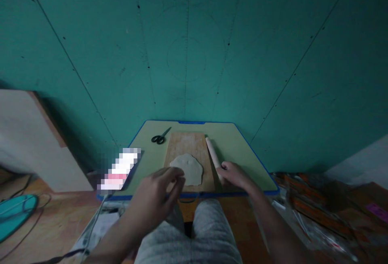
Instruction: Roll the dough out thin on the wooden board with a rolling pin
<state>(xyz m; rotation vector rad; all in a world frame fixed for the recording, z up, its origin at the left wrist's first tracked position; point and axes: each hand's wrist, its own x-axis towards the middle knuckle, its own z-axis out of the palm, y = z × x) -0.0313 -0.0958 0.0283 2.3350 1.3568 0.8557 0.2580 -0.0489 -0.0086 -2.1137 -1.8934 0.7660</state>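
Observation:
A flat, roughly round sheet of dough point(189, 171) lies on the near half of a wooden cutting board point(186, 139). Over the dough's left edge is my left hand point(165, 187), thumb and fingers curled into a pinch. Whether anything is between those fingertips cannot be made out. To the right of the board, a pale rolling pin point(213, 153) lies at a slant, its far end pointing away from me. My right hand point(232, 174) is closed round its near end, which the fingers partly hide.
Black-handled scissors point(160, 137) lie left of the board on the small blue-edged table point(242, 151). A phone-like device point(121, 169), blurred out, stands at the table's left side with a cable. A green wall point(194, 53) rises behind. Bags and boxes point(321, 211) fill the floor at right.

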